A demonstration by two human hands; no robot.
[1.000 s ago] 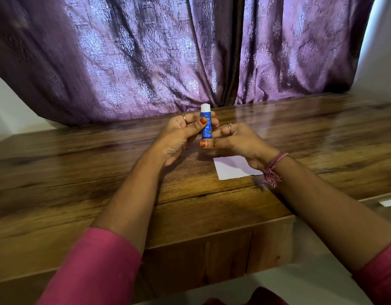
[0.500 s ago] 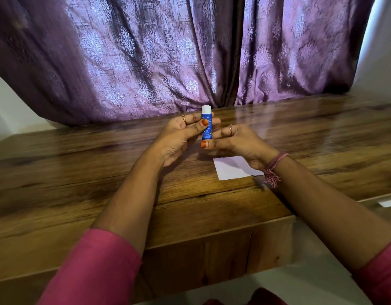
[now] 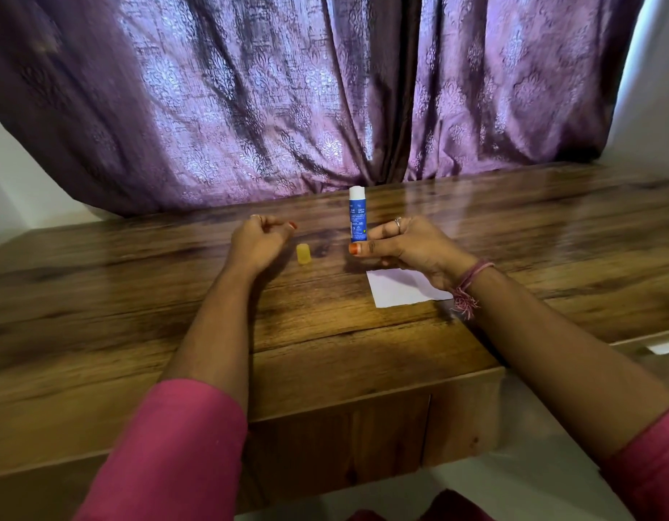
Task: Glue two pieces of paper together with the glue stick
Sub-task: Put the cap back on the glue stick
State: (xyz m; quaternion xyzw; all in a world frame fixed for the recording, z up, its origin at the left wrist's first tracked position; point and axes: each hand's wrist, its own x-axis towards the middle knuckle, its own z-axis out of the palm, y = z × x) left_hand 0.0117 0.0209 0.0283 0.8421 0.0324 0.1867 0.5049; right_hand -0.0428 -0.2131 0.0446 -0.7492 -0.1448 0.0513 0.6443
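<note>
I am counting two pink sleeves at the near edge, one per forearm, both reaching forward over one wooden table (image 3: 325, 332). Only one sheet of white paper (image 3: 397, 291) is showing; it is lying flat on the table, its right part running under the right wrist, and I cannot tell whether a second sheet is lying beneath it. One pink thread band (image 3: 470, 283) is circling that wrist. The right hand (image 3: 412, 246) is gripping the one blue glue stick (image 3: 358, 214) by its lower end, thumb pressing in front and fingers closing behind, holding it upright above the table just beyond the paper; its white tip is pointing up. One ring is showing on a finger of this hand. The left hand (image 3: 257, 238) is hovering well left of the stick, fingers curled loosely inward and holding nothing. One small yellow cap (image 3: 303, 253) is lying on the table between the two hands, just beside the left one. Farthest back, two purple patterned curtain panels (image 3: 250, 99) are hanging behind the table.
</note>
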